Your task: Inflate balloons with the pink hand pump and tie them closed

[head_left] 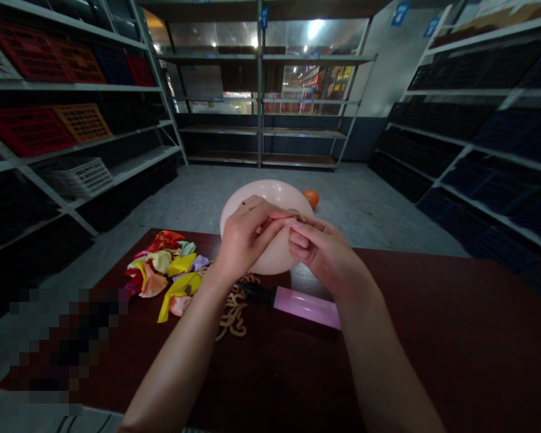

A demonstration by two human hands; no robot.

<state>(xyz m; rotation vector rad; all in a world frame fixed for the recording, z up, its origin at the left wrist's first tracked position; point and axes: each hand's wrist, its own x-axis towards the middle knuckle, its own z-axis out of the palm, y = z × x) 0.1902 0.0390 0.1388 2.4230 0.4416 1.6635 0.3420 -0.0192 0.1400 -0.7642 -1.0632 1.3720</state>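
Observation:
A pale pink inflated balloon [270, 191] sits just beyond my hands, above the table's far edge. My left hand [252, 231] is closed in a pinch in front of it. Against its fingertips my right hand [313, 243] is also closed, with the fingers curled. Both pinch the balloon at its near side, though its neck is hidden by the fingers. A thin tan strand [294, 211] shows at the fingertips, too small to name surely. Below lies a pink hand pump [304, 305] with a black nozzle end, partly covered by my right forearm. Tan bands [234, 310] lie beside it.
Crumpled colourful pieces [162, 264], apparently uninflated balloons, lie at the left of the dark red-brown table [424, 325]. An orange balloon [311, 199] shows behind the pink one. Shelves with crates [83, 120] line the left, more shelving [259, 129] the back and right. The lower-left corner is pixelated.

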